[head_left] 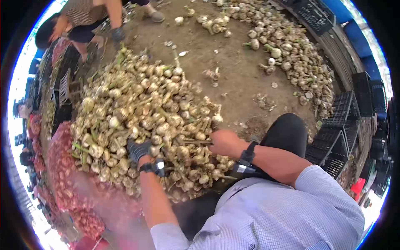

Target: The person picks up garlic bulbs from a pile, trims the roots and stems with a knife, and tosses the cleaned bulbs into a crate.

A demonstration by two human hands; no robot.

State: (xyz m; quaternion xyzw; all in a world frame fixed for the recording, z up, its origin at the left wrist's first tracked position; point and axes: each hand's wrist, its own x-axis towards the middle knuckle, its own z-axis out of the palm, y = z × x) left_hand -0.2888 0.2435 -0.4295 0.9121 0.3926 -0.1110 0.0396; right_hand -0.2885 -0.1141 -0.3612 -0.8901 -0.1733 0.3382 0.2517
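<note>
A large heap of garlic bulbs with stalks still on lies on the ground before me. My left hand, in a dark striped glove, reaches onto the heap's near left part. Its fingers are stretched out over the bulbs, and their tips are partly hidden. My right hand is bare and closed around the handle end of a knife. The thin blade points left across the heap's right side. Both wrists wear dark straps.
Red net sacks of garlic stand at the left. Another person bends at the upper left, one gloved hand low. More garlic lies along the right, beside black plastic crates. My bent knee is right of the heap.
</note>
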